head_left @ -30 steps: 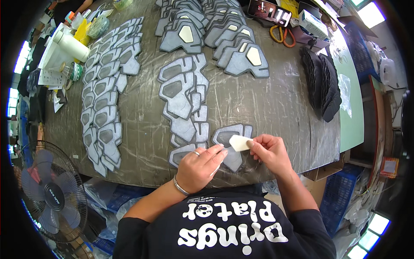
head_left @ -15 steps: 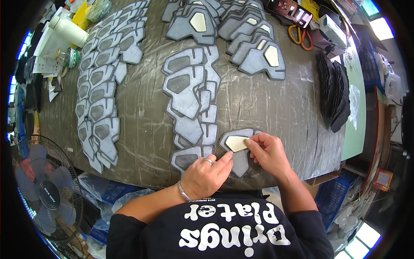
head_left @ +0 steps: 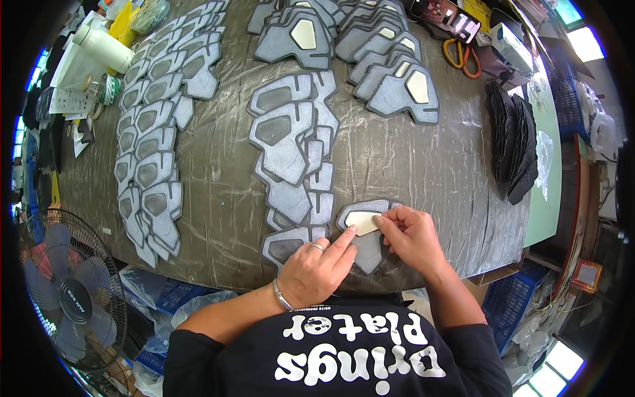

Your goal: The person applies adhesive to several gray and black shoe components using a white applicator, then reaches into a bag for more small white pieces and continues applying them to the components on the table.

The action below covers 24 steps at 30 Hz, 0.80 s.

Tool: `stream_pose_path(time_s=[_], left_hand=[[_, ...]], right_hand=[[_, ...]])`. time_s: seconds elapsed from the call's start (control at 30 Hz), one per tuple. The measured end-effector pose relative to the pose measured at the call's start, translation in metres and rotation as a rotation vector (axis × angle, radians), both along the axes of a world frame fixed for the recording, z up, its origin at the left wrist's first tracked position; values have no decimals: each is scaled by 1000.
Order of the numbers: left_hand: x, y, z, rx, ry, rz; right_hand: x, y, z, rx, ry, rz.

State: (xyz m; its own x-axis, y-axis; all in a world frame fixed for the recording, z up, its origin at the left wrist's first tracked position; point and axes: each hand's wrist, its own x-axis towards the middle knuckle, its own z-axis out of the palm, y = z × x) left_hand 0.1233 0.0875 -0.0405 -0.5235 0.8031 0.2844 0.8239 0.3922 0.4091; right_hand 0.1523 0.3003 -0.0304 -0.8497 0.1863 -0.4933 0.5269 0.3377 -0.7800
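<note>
A cream, angular flat pad (head_left: 363, 223) lies in the recess of a grey cut piece (head_left: 368, 254) with dark edges, near the front of the table. My right hand (head_left: 415, 239) pinches the pad's right end between thumb and forefinger. From the left, my left hand (head_left: 317, 268) reaches in with its forefinger stretched out, the tip touching the pad's lower left edge. The other left fingers are partly bent and hold nothing visible. Beside that hand, a column of overlapping grey pieces (head_left: 284, 142) has bare darker recesses.
Stacked grey pieces with cream pads (head_left: 397, 92) lie at the back. More grey pieces (head_left: 159, 139) line the left side. Orange-handled scissors (head_left: 462, 58), a phone (head_left: 455, 20) and black pieces (head_left: 512, 142) lie to the right. A fan (head_left: 73, 291) stands at the lower left.
My left forefinger has shifted slightly up and left along the cream pad's edge. My right hand keeps its pinch, almost unmoved.
</note>
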Motion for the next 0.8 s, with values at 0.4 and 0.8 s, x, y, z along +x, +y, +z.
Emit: stream_pose_path(time_s=[0.4,0.8], left_hand=[[1,0,0,-50,-39,16],[1,2,1,-77,-42,4]], right_hand=[[1,0,-2,12,0,-4],[-1,-1,1,32,-12,-11]])
